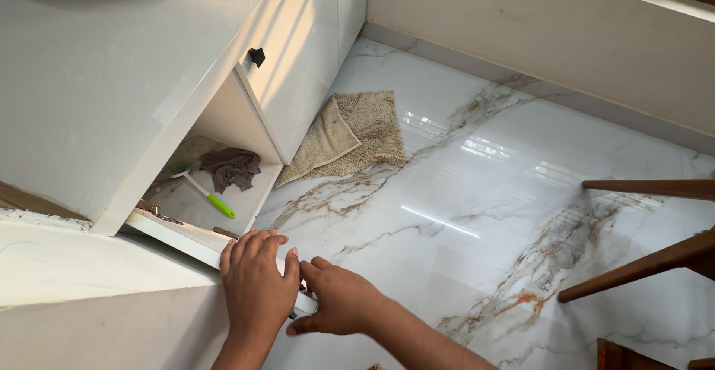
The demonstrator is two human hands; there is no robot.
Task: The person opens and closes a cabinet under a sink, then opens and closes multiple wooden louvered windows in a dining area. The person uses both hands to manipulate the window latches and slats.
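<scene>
Fingers (261, 243) of my left hand (257, 284) lie flat and close together over the top edge of the open cabinet door (186, 239), curled a little over its rim, palm pressed down on it. Beside it my right hand (339, 299) comes in from the lower right; its fingers are bunched and bent around the door's outer corner, thumb low against the edge, so both hands are closed on the same panel and sit just beside each other, nearly touching.

That door is a plain white slab, glossy, swung out from the low cabinet (112, 79) under the counter. Its thin edge faces up at me, and small brass-coloured hinges (153, 210) show where it meets the cabinet frame.

Past the door the compartment stands open. On its pale marbled shelf lies a crumpled grey-brown cloth (231, 167), and just in front of it a slim brush with a white stem and a bright green handle (220, 206). The neighbouring door (298, 64) is shut and carries a small black knob (257, 56).

On the glossy white marble floor (484, 191), veined in rust and grey, a beige shaggy mat (357, 135) lies partly folded against the cabinet base. Dark wooden furniture legs (648, 262) reach in from the right.
</scene>
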